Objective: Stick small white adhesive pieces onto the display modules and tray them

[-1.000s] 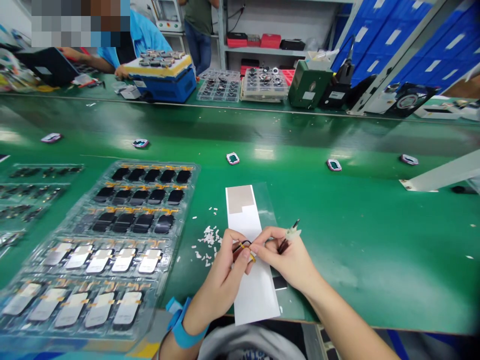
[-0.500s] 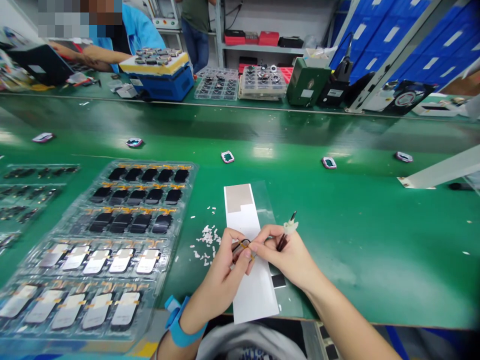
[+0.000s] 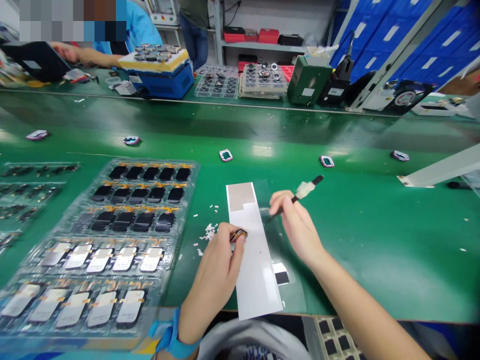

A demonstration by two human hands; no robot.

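My left hand [image 3: 215, 265] pinches a small dark screen module [image 3: 239, 233] with a bit of orange flex between thumb and fingers, over a long white sheet [image 3: 258, 280]. The module is mostly hidden by the fingers. To the right, my right hand [image 3: 302, 232] is closed around black tweezers [image 3: 305, 189] with white wrapping near their rear end. Their dark tip points down-left beside the sheet's right edge. The sheet has a greyish-beige patch at its far end. White paper scraps [image 3: 210, 231] lie left of the sheet.
A clear plastic tray [image 3: 170, 260] at left holds rows of screen modules, some black, some silver-backed. Several small square frames, one a pinkish frame [image 3: 225, 155], lie across the green bench. A metal post [image 3: 442, 167] stands at right. Across the bench, a person in blue works.
My right hand has moved away from the module, up and right, and the tweezers now point down-left. My left hand still holds the module, tilted more edge-on.
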